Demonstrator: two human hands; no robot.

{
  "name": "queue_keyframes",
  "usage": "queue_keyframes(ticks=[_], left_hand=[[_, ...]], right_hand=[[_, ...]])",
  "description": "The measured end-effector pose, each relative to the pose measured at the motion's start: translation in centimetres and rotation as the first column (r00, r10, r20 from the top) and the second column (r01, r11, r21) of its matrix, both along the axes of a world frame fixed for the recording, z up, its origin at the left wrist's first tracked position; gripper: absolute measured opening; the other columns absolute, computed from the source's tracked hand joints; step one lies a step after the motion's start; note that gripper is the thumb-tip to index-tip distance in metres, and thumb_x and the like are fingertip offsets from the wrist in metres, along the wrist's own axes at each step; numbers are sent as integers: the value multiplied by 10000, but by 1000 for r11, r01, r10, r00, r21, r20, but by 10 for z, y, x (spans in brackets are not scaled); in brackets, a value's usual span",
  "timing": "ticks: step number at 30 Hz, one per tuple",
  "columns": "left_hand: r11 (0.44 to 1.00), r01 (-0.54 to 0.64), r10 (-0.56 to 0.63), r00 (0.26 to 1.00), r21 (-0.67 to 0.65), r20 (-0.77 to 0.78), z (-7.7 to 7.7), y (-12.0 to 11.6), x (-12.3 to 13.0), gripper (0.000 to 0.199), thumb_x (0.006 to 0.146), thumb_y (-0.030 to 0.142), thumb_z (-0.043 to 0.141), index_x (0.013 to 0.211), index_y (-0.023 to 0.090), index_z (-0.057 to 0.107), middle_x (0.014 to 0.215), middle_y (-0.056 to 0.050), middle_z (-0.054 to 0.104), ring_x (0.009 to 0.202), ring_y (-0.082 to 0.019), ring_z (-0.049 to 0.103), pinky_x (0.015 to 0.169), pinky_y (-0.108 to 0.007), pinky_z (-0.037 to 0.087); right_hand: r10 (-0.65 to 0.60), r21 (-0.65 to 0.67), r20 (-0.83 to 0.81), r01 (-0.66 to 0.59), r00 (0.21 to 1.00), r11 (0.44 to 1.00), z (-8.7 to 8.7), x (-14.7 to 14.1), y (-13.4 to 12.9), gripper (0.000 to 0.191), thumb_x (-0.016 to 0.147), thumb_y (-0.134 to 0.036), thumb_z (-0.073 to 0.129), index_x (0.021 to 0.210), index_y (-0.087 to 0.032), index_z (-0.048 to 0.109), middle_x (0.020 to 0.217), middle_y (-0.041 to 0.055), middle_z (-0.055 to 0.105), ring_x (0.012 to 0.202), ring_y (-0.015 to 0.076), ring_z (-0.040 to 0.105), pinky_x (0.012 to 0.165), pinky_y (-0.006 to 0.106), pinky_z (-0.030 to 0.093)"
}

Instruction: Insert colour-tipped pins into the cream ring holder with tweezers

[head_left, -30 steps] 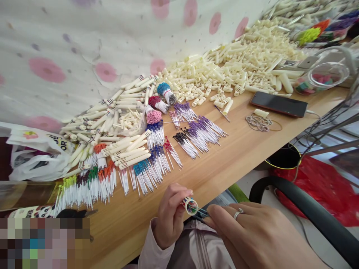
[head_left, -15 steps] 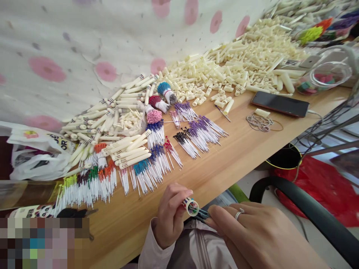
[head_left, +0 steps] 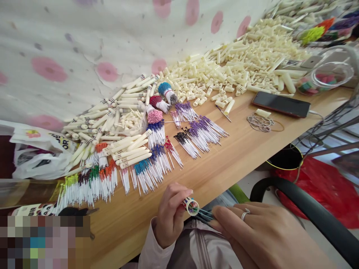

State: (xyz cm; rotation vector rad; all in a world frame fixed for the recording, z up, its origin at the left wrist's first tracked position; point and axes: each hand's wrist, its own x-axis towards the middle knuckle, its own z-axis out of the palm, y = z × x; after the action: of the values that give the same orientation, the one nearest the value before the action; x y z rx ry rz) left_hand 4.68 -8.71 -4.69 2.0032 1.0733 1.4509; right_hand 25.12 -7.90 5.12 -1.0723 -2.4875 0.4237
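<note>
My left hand (head_left: 171,213) is closed round a cream slotted pen barrel (head_left: 195,211), its round open end facing right. Coloured tips show inside that end. Thin pen refills (head_left: 205,215) run between the opening and my right hand (head_left: 260,228), whose thumb and fingers pinch them; their far ends are hidden by the hand. A ring sits on one right finger. On the table beyond lie rows of white refills with purple tips (head_left: 206,132), black tips (head_left: 187,142), blue tips (head_left: 160,157) and teal tips (head_left: 144,172).
Cream pen barrels (head_left: 134,153) are stacked at the left, near a white plastic bag (head_left: 36,157). Loose cream parts (head_left: 221,71) form a large heap along the wall. A phone (head_left: 281,104) and rubber bands (head_left: 259,122) lie at the right. A black chair armrest (head_left: 305,209) stands beside my right hand.
My right hand has shifted slightly right, away from the barrel, and more of the refills shows between them. My left hand holds the barrel in the same place.
</note>
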Motion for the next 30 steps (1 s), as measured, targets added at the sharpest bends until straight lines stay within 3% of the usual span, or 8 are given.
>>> queue_keyframes(ticks=[8,13,18,23,26,30], left_hand=[[998,45,-44,999,-38,12,3,0,0,327,1053,303,394,1280,200,605,943,-89,664,907,-220,615,799,-368,521],[984,89,-78,994,-152,76,-7,-8,-2,339,1060,333,361,1256,206,606,883,-70,644,815,-205,584,759,-349,481],[979,87,-64,990,-186,129,-15,-14,-2,292,1060,368,353,1154,217,585,818,-44,645,794,-208,591,874,-412,451],[975,140,-115,982,-173,149,-13,-13,-2,269,1067,331,340,1148,217,570,807,-29,649,733,-184,588,849,-399,444],[980,105,-73,980,-172,185,-14,-13,-1,271,1063,343,352,1130,226,587,800,-23,652,758,-191,597,859,-403,442],[977,94,-47,971,-191,235,-19,-15,-1,279,1060,359,359,1099,225,601,809,-28,650,798,-198,588,854,-403,441]], right_hand=[[14,3,-68,-13,998,1000,-12,-1,0,252,751,-22,381,685,-260,433,468,-72,476,353,153,410,401,324,298],[-40,9,-61,41,997,999,-1,-4,-1,244,766,-41,386,694,-262,458,493,-65,502,376,154,447,417,321,312],[-87,136,101,73,991,988,3,-17,-2,230,908,-242,501,686,-271,448,469,-37,443,401,186,445,445,312,316],[-100,159,137,77,986,984,4,-27,-5,284,974,-362,450,706,-269,470,459,-29,422,417,193,443,459,309,326],[-68,119,120,54,990,991,2,-20,-6,294,998,-339,418,719,-261,471,472,-29,458,417,180,463,463,305,333],[15,60,56,-19,998,998,-1,-8,-6,298,995,-178,344,745,-247,491,525,-36,553,414,152,512,455,301,342]])
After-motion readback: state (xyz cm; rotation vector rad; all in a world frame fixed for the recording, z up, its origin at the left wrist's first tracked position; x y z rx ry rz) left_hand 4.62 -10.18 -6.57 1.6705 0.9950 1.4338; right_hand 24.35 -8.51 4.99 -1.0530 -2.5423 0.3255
